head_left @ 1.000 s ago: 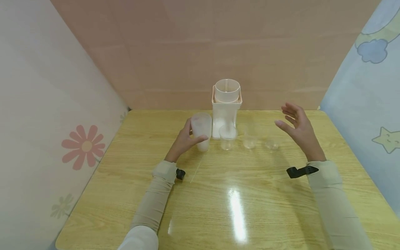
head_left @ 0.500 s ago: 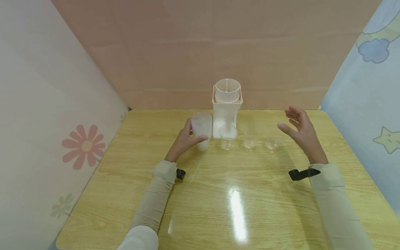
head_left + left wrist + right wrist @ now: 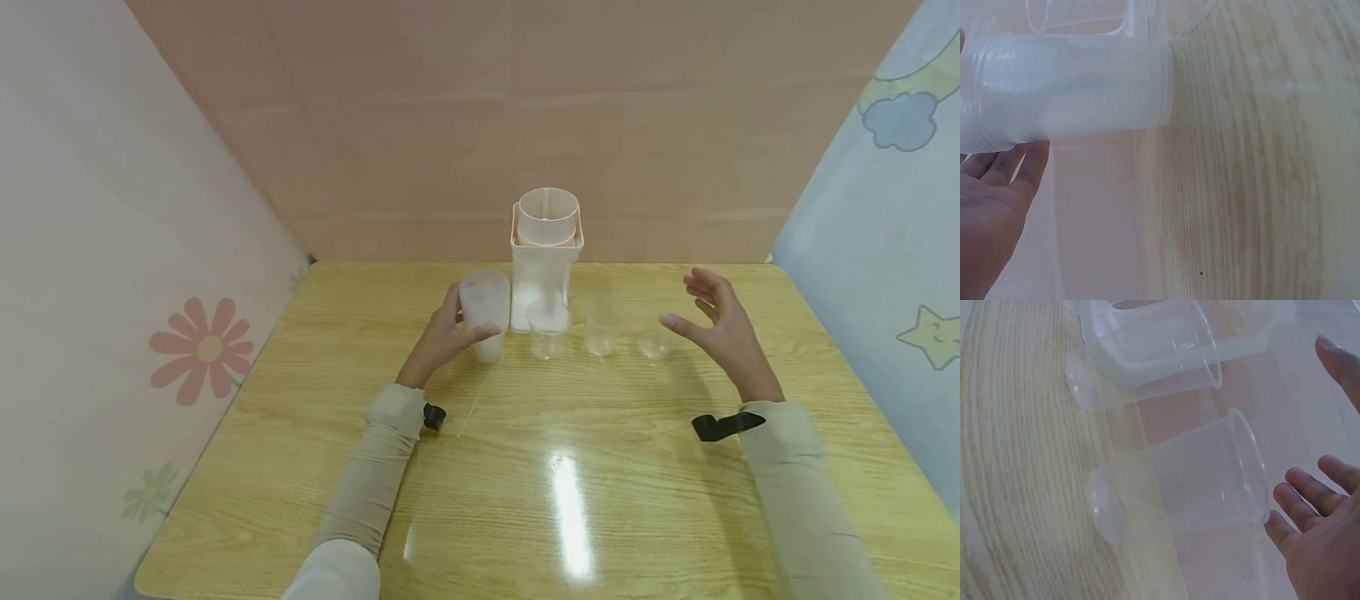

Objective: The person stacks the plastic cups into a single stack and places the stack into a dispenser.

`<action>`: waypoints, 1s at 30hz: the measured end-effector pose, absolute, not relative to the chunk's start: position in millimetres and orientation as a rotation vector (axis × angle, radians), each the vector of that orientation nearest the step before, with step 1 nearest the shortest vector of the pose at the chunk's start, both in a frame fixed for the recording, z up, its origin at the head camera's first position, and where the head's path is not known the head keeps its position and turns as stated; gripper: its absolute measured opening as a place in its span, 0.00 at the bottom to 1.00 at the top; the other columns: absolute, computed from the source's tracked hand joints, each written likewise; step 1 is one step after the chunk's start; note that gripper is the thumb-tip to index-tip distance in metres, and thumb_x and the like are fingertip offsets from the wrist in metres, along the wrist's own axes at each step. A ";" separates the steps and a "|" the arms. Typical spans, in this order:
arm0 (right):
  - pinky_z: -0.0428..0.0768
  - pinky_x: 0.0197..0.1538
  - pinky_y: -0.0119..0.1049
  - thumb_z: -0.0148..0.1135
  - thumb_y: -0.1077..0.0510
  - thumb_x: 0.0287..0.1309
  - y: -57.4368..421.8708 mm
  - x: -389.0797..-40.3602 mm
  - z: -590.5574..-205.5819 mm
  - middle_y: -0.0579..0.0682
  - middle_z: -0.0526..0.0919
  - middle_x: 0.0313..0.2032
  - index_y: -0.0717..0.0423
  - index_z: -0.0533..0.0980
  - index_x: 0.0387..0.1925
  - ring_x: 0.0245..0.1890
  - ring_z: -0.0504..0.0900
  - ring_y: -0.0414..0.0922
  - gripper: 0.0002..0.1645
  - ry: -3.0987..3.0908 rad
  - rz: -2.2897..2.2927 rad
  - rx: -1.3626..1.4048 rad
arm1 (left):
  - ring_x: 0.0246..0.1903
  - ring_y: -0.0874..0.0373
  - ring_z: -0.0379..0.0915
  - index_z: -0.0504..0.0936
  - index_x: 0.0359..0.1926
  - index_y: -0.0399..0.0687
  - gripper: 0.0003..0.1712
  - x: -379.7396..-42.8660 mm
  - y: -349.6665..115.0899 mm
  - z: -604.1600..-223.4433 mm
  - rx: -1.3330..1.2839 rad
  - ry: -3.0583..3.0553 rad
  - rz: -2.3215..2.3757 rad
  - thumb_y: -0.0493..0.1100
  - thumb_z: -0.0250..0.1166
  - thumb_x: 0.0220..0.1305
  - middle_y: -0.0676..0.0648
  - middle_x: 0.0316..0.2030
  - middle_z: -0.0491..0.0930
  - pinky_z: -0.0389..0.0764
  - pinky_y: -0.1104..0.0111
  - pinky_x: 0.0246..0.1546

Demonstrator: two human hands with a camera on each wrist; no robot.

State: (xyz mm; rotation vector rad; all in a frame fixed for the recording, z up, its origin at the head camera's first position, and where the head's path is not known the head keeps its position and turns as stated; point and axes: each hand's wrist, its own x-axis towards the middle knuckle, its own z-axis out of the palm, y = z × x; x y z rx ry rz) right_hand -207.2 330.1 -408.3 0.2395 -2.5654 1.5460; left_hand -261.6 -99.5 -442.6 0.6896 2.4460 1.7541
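Note:
My left hand (image 3: 437,343) grips a stack of clear plastic cups (image 3: 484,300), thumb across the front and fingers on the far side. In the left wrist view the stack (image 3: 1079,87) stands with its lower end at the wooden tabletop. To its right, single transparent cups stand in a row: a left one (image 3: 548,327), a middle one (image 3: 600,341) and a right one (image 3: 655,347). My right hand (image 3: 722,327) hovers beside the right cup, fingers spread and nothing held. In the right wrist view the fingertips are close to the rim of the nearest cup (image 3: 1182,481); contact is unclear.
A white cup holder (image 3: 542,275) with a round, open-topped tube stands behind the row, near the back wall. A thin pale line (image 3: 470,410) lies on the wooden table (image 3: 480,508) before the stack. Patterned walls border both sides.
My right hand has come down slightly and a little nearer to me, still with nothing in it. The left hand keeps its hold on the stack, and the cups have stayed in place.

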 end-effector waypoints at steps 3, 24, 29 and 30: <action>0.55 0.73 0.36 0.67 0.60 0.65 329.7 -207.2 -410.9 0.58 0.55 0.74 0.46 0.45 0.79 0.73 0.55 0.54 0.52 -2.568 1.563 0.236 | 0.60 0.46 0.71 0.52 0.76 0.58 0.52 -261.7 -99.4 -441.0 0.701 2.443 1.756 0.54 0.74 0.60 0.44 0.64 0.69 0.76 0.47 0.56; 0.50 0.75 0.40 0.68 0.55 0.65 332.3 -206.6 -429.9 0.56 0.50 0.77 0.44 0.41 0.80 0.76 0.50 0.55 0.55 -2.594 1.558 0.167 | 0.61 0.47 0.71 0.52 0.76 0.60 0.55 -262.0 -100.0 -442.4 0.681 2.447 1.759 0.62 0.74 0.56 0.46 0.64 0.70 0.78 0.49 0.53; 0.49 0.76 0.46 0.68 0.55 0.64 333.8 -206.9 -439.8 0.57 0.48 0.77 0.43 0.38 0.80 0.76 0.49 0.53 0.58 -2.594 1.611 0.133 | 0.60 0.46 0.72 0.52 0.76 0.62 0.55 -262.4 -100.2 -443.2 0.663 2.445 1.755 0.63 0.74 0.55 0.47 0.64 0.70 0.79 0.50 0.51; 0.48 0.76 0.48 0.67 0.55 0.65 333.8 -206.8 -441.1 0.58 0.48 0.77 0.43 0.37 0.80 0.77 0.48 0.53 0.58 -2.591 1.625 0.130 | 0.60 0.47 0.72 0.52 0.76 0.62 0.55 -262.5 -100.3 -443.4 0.663 2.447 1.754 0.63 0.74 0.55 0.47 0.63 0.70 0.80 0.50 0.51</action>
